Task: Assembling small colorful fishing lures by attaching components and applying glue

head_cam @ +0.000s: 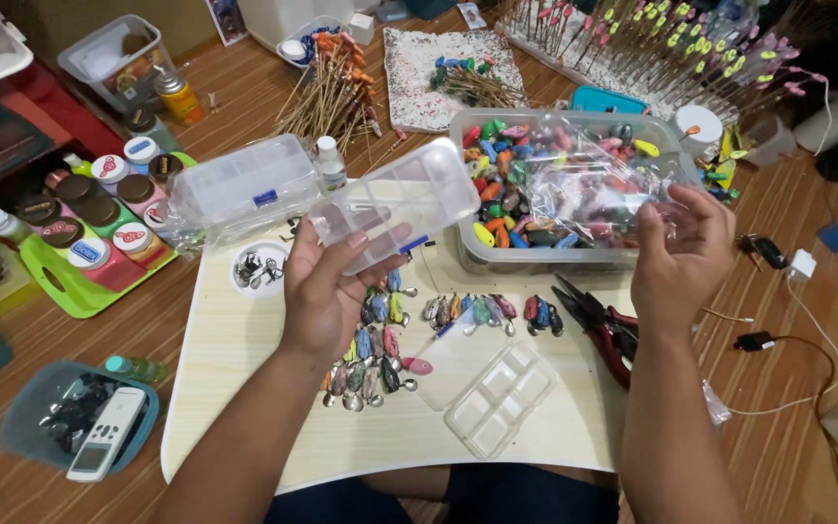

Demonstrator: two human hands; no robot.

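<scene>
Head view. Left hand (pixel 327 291) raised above the pale desk (pixel 235 388), fingers (pixel 359 238) clamped on a clear compartment box (pixel 395 204), tilted, held in the air just near of a second clear box (pixel 244 184) resting far left. Right hand (pixel 681 257) lifted at right, fingers (pixel 654 221) pinching crumpled clear plastic wrap (pixel 594 184), hard to trace against the tub (pixel 555 194) of coloured lures behind it. Below the hands, rows of small painted lures (pixel 380 340) on the desk, some hidden by the left wrist. An open clear tray (pixel 501 398) near centre, red-handled pliers (pixel 603 325) partly covered by the right forearm. Paint jars (pixel 99 213) on a green tray at left, labels too blurred to make out. Remote control (pixel 107 446) in a teal bin, near left.
</scene>
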